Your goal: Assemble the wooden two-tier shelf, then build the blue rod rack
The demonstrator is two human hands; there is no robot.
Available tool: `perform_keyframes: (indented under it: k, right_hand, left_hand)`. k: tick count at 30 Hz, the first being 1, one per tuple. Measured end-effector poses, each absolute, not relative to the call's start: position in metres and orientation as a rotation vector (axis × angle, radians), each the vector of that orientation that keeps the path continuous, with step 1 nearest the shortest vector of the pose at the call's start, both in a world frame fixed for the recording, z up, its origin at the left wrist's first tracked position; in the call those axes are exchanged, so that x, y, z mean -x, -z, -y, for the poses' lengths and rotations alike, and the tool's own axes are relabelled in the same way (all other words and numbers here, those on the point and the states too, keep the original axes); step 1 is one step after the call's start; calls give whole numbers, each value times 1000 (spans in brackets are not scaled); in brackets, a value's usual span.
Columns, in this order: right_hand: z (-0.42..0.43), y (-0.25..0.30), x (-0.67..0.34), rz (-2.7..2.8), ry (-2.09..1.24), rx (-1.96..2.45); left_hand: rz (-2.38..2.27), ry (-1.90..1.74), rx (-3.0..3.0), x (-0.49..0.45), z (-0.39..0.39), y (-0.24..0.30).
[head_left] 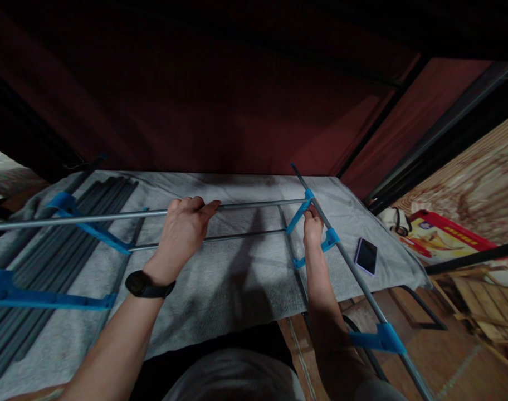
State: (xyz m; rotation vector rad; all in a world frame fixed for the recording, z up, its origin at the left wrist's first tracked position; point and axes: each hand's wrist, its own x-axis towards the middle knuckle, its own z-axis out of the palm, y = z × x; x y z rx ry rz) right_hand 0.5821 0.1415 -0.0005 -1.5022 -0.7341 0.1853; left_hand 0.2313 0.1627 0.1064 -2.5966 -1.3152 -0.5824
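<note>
A rack frame of grey metal rods and blue plastic connectors lies over a grey towel-covered table (237,278). My left hand (186,225), with a black watch on its wrist, is closed over the upper horizontal rod (254,204) near its middle. My right hand (312,229) grips the blue connector (299,214) where that rod meets the long diagonal side rod (354,273). A second thinner rod (245,236) runs parallel just below the first.
A bundle of dark grey rods (49,262) lies at the table's left with blue connector bars (45,299). A smartphone (366,256) rests on the towel at the right. A red box (446,234) and wooden slats (479,306) are on the floor to the right.
</note>
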Motion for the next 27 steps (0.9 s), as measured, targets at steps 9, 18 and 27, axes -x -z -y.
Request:
perform_keyframes:
  k: [9, 18, 27]
  right_hand:
    - [-139, 0, -579, 688, -212, 1532]
    - [-135, -3, -573, 672, -220, 1505]
    - [-134, -4, -574, 623, -206, 1472]
  left_hand:
    - [1247, 500, 2590, -228, -178, -104]
    - [1181, 517, 2631, -227, -197, -101]
    - [1173, 501, 2604, -230, -187, -95]
